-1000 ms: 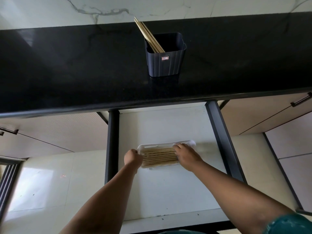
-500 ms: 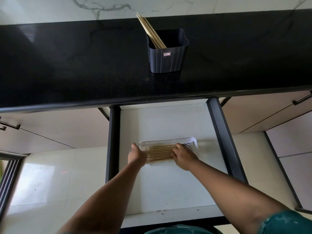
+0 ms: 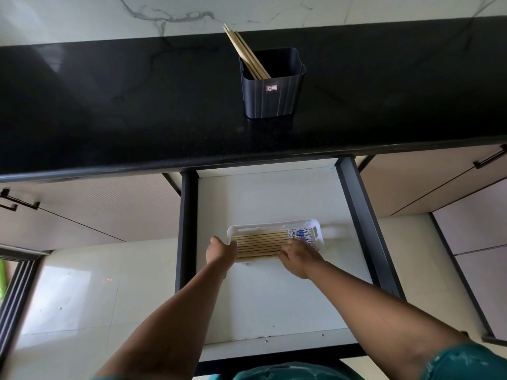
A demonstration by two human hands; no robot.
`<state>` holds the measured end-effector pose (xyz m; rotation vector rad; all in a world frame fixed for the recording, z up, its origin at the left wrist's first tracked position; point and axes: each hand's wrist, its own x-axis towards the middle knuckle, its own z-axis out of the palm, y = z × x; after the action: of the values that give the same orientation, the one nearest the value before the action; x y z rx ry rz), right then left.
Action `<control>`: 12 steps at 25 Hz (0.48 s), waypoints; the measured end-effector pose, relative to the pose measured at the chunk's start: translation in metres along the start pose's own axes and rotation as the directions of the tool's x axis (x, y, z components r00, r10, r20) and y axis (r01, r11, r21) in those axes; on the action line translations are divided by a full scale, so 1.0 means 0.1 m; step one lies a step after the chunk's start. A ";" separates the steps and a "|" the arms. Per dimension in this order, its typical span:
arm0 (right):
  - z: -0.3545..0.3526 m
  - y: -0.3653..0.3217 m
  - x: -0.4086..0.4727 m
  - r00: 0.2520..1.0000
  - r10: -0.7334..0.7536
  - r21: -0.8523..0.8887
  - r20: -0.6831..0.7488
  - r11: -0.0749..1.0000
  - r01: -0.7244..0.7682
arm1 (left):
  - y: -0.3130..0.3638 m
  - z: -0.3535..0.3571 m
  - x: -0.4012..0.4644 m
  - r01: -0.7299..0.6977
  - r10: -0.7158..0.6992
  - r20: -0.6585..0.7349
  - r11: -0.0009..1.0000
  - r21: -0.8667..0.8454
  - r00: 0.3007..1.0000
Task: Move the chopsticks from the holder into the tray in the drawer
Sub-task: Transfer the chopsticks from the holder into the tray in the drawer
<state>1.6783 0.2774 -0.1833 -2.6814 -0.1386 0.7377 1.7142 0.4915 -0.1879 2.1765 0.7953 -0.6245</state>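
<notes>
A white tray lies in the open drawer. Several wooden chopsticks with blue-patterned ends lie side by side in it. My left hand rests against the tray's left end, fingers curled. My right hand lies palm down on the right part of the chopsticks, fingers spread over them. A dark ribbed holder stands on the black countertop. A few chopsticks still lean in its left corner.
Dark drawer rails run along both sides of the white drawer floor. Closed cabinet fronts with black handles flank the drawer. A white marble wall rises behind the counter. Pale floor tiles show at the lower left.
My right hand has slid left along the chopsticks, uncovering their blue-patterned ends. My left hand has stayed at the tray's left end. The view has tilted slightly.
</notes>
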 end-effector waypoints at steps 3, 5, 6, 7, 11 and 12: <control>0.00 -0.02 0.00 0.999 0.010 0.006 -0.032 1.000 -0.010 | 0.01 0.01 0.01 0.000 0.000 0.010 1.000 0.001 1.000; -0.02 -0.03 -0.01 0.999 0.009 0.011 -0.036 1.000 -0.009 | 0.01 0.00 -0.01 -0.003 0.003 0.015 1.000 0.003 1.000; -0.04 -0.04 -0.01 0.999 0.009 0.019 -0.048 1.000 -0.008 | 0.02 -0.02 -0.02 -0.010 0.010 0.015 1.000 0.007 1.000; -0.08 -0.06 -0.01 0.998 0.009 0.027 -0.067 1.000 -0.007 | 0.03 -0.03 -0.03 -0.027 0.027 0.010 1.000 0.015 1.000; -0.28 -0.14 0.01 0.991 -0.001 0.027 -0.137 1.000 0.005 | 0.16 -0.15 -0.06 -0.202 0.206 -0.045 0.975 0.093 0.977; -0.35 -0.17 0.02 0.988 -0.002 0.025 -0.156 1.000 0.006 | 0.21 -0.18 -0.06 -0.245 0.252 -0.058 0.964 0.102 0.966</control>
<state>1.6980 0.2824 -0.1500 -2.7010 -0.0942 0.5217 1.7279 0.4911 -0.1632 2.3483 0.5243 -0.4672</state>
